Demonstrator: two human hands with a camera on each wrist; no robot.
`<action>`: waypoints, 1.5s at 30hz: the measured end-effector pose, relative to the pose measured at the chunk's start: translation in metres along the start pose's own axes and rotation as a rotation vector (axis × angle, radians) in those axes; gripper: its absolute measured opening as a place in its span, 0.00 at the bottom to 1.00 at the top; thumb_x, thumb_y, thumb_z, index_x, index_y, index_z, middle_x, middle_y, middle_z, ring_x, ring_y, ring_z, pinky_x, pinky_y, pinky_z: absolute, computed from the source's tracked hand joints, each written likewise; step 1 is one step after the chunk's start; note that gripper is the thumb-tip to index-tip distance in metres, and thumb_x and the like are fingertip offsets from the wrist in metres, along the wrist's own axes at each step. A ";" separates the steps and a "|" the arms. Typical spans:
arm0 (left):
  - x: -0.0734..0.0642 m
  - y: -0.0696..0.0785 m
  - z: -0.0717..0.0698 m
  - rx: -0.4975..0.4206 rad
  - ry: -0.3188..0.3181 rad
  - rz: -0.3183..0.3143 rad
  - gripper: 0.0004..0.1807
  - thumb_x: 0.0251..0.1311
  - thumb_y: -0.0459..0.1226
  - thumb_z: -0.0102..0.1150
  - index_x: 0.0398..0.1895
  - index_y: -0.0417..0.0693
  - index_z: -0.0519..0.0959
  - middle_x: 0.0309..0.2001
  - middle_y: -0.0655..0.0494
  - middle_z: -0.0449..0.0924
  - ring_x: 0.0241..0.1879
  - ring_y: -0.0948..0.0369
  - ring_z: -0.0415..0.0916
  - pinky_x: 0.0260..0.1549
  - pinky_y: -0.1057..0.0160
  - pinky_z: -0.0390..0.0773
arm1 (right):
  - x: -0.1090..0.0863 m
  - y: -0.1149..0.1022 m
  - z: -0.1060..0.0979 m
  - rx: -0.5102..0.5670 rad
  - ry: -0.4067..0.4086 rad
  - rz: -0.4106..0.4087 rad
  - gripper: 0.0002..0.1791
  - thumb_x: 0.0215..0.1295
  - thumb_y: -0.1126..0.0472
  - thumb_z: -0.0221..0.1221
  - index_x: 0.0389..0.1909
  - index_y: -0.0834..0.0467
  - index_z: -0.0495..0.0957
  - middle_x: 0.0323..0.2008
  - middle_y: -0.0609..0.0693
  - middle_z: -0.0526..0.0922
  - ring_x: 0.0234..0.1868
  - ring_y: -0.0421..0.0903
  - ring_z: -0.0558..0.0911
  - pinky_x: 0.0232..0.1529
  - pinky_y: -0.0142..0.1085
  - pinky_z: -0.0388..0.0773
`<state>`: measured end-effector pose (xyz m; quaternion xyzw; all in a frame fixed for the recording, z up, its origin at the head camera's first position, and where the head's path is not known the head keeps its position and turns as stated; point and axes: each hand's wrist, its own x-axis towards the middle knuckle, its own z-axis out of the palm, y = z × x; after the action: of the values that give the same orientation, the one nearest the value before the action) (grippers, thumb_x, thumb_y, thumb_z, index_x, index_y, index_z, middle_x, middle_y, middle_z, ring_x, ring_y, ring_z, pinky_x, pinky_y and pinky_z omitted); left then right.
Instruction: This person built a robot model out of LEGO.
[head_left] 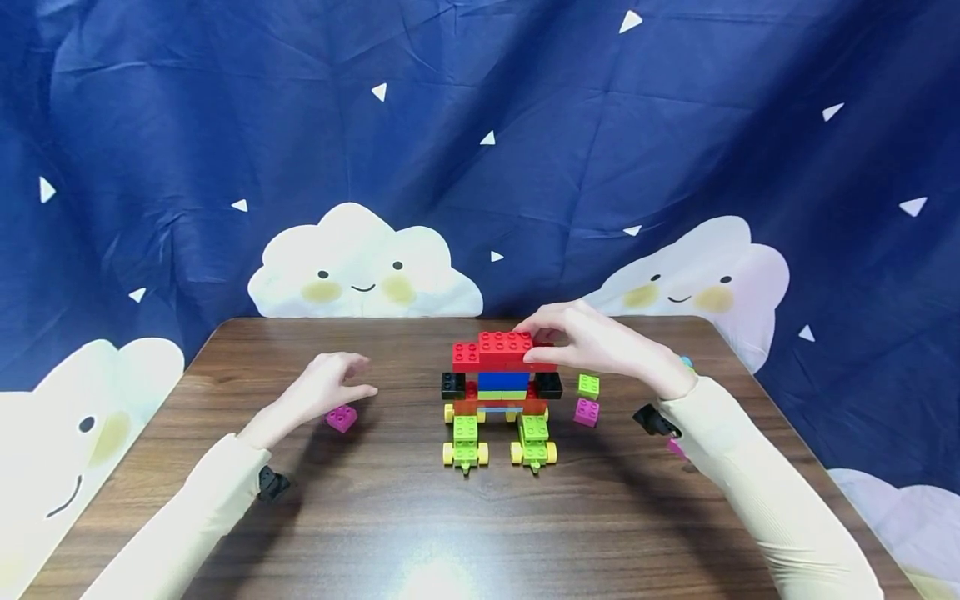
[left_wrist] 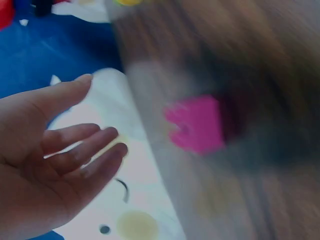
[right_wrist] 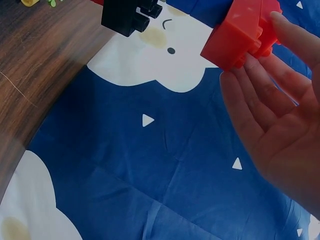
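Note:
Mid-table stands a toy brick build: yellow-wheeled lime bases point(head_left: 465, 431) in front, a blue brick point(head_left: 502, 382) in the middle and black bricks point(head_left: 453, 385) at the sides. A long red layer point(head_left: 466, 357) tops it, with a red brick point(head_left: 504, 342) above. My right hand point(head_left: 581, 337) pinches that upper red brick at its right end, thumb in front and fingers behind. In the right wrist view, the fingertips meet the red bricks point(right_wrist: 232, 40). My left hand point(head_left: 318, 387) hovers with loose fingers and holds nothing, just over a magenta brick point(head_left: 341, 418), blurred in the left wrist view.
Right of the build lie a small lime brick point(head_left: 588, 385) and a magenta brick point(head_left: 587, 412). Another magenta piece point(head_left: 677, 448) and a blue piece point(head_left: 687, 362) are partly hidden by the right arm. A blue cloud-patterned cloth point(head_left: 420, 150) hangs behind the wooden table point(head_left: 337, 525).

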<state>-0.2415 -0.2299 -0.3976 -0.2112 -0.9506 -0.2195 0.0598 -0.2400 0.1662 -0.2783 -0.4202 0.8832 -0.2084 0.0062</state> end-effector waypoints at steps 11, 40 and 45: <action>-0.023 -0.023 0.007 0.126 -0.127 -0.115 0.24 0.40 0.47 0.79 0.27 0.38 0.78 0.24 0.51 0.80 0.25 0.58 0.74 0.25 0.58 0.74 | 0.000 0.000 -0.001 0.000 -0.001 0.000 0.19 0.62 0.55 0.68 0.52 0.55 0.83 0.46 0.46 0.87 0.42 0.40 0.81 0.48 0.40 0.82; 0.032 0.063 -0.045 -0.219 -0.083 0.087 0.14 0.54 0.37 0.70 0.44 0.45 0.84 0.37 0.54 0.88 0.37 0.62 0.84 0.43 0.58 0.84 | 0.001 0.000 0.000 -0.016 -0.013 -0.005 0.19 0.61 0.55 0.68 0.53 0.56 0.82 0.46 0.48 0.86 0.41 0.40 0.81 0.48 0.41 0.84; 0.037 0.082 -0.053 -0.330 -0.079 0.111 0.16 0.56 0.38 0.70 0.49 0.49 0.83 0.44 0.56 0.87 0.44 0.61 0.84 0.48 0.57 0.84 | 0.000 0.000 0.000 -0.017 -0.005 -0.025 0.19 0.63 0.54 0.67 0.53 0.55 0.82 0.45 0.47 0.86 0.42 0.40 0.81 0.47 0.42 0.83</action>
<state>-0.2387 -0.1725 -0.3098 -0.2787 -0.8903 -0.3603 -0.0010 -0.2396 0.1659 -0.2786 -0.4318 0.8796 -0.1996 0.0024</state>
